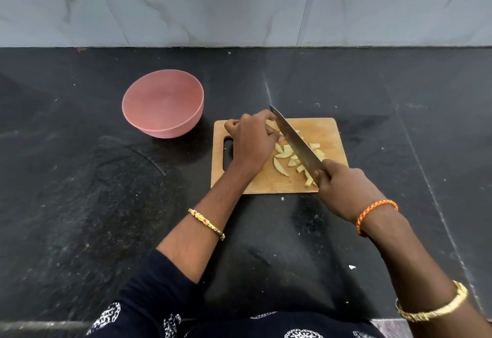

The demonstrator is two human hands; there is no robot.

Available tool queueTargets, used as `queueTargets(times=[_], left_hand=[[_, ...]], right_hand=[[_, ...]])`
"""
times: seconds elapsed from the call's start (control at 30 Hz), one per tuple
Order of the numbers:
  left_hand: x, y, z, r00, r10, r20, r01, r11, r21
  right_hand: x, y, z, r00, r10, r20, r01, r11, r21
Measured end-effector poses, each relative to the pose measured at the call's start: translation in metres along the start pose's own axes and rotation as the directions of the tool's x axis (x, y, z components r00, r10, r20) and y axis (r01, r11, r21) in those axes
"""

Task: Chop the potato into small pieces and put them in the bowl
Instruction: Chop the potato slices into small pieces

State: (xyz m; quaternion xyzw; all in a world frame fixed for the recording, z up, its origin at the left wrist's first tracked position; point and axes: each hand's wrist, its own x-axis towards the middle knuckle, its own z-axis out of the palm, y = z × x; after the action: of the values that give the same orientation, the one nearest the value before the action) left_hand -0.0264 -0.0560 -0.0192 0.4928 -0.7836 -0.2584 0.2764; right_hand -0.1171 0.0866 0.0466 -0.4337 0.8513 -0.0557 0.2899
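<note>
Your right hand (pixel 343 190) wraps knife (pixel 296 142) handle; long smooth steel blade slants up-left across wooden cutting board (pixel 326 135). Your left hand (pixel 251 142), fingers curled, pins uncut potato chunk (pixel 271 125) at blade's far end, mostly hidden under fingers. Potato pieces (pixel 288 158), pale curved wedges and strips, lie scattered mid-board beside blade. Board rectangular, rounded corners, slot handle at left edge. Bowl (pixel 163 103), round, matte pink, sits on speckled black stone counter (pixel 80 178), just left of board.
</note>
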Motion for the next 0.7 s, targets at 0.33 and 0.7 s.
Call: queueTargets(times=[0.33, 0.7], left_hand=[[-0.002, -0.001, 0.002, 0.999, 0.038, -0.029, -0.037, 0.999, 0.032], [0.015, 0.008, -0.015, 0.977, -0.076, 0.2, 0.06, 0.994, 0.086]], right_hand=[[0.009, -0.011, 0.004, 0.999, 0.035, 0.034, -0.029, 0.987, -0.161], [-0.017, 0.015, -0.015, 0.999, 0.033, -0.009, -0.034, 0.979, -0.199]])
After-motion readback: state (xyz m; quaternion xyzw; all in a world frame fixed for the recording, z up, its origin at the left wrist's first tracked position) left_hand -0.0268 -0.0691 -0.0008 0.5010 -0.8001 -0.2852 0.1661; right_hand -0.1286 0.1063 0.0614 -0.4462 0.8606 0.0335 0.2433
